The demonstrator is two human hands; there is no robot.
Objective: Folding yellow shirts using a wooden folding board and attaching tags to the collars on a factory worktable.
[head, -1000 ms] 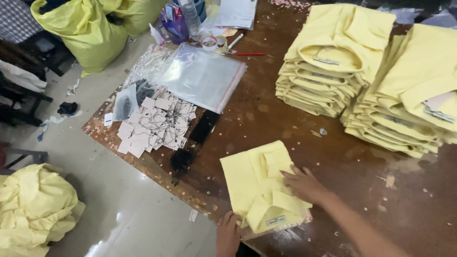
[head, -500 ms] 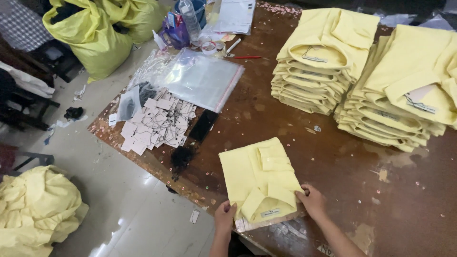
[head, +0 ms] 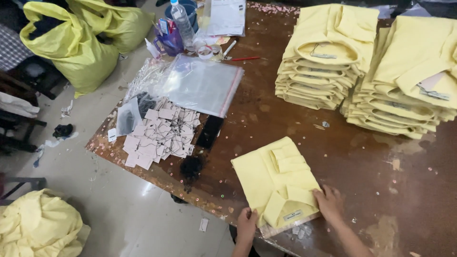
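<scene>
The brown surface is carrying two tall stacks of folded yellow shirts at the far right, a pile of clear plastic bags to the left, and a scatter of small paper tags nearer the edge. Close to me, the single folded yellow shirt is lying collar toward me at the near edge. A second ago only my right hand was resting flat on it; now both are closing on the collar end, my left hand gripping the near corner, fingers curled over the cloth, the right pressing its other side. I am judging that I am squaring it or lifting it.
</scene>
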